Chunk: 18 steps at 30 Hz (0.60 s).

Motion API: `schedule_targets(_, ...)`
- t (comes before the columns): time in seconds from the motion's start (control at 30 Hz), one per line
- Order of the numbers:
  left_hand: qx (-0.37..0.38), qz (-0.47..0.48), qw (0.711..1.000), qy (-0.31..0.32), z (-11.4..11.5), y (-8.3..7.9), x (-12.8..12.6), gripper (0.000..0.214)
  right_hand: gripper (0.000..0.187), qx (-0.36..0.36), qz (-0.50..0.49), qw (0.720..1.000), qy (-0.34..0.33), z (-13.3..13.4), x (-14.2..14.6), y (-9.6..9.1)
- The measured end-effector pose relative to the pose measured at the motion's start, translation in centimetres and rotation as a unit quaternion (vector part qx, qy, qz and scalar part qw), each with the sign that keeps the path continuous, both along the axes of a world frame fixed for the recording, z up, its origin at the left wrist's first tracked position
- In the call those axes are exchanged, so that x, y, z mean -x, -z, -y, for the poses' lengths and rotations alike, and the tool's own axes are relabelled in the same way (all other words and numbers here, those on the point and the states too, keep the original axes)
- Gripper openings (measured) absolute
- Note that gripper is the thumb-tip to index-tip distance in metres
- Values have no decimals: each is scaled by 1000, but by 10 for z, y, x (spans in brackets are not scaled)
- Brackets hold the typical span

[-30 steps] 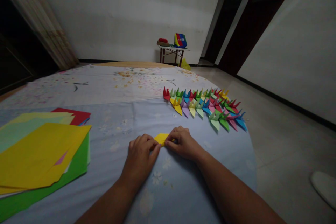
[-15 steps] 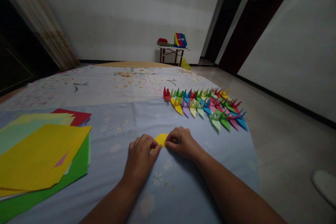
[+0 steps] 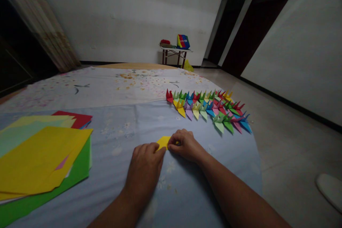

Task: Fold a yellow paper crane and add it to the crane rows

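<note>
My left hand (image 3: 143,171) and right hand (image 3: 186,146) meet over a small folded yellow paper (image 3: 162,142), lying on the blue cloth (image 3: 114,171) just ahead of me. My right fingers (image 3: 173,139) pinch the paper's right end, the thumb hidden; my left fingers (image 3: 149,148) lie pressed together against its left edge. A fold this small, I judge, wants both hands steady and fingertips running the crease firmly. Origami cranes (image 3: 205,108) stand in rows at far right; a stack of colored sheets (image 3: 40,156) lies left.
</note>
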<state>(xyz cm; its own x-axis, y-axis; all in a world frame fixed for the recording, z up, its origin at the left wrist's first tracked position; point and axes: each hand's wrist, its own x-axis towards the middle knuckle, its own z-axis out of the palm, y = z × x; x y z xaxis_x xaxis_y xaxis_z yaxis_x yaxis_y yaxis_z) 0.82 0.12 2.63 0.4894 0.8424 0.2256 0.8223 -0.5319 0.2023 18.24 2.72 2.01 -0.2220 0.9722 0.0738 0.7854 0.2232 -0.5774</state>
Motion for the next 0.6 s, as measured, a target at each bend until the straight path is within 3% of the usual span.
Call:
schedule_targets(0.4, 0, -64, 998, 2, 4, 0, -4, 25, 7, 14, 11, 1000, -16, -2, -1, -2)
schedule_targets(0.6, 10, -79, 997, 0, 3, -4, -6, 29, 12, -24, -1, 1000, 14, 2, 1, 2)
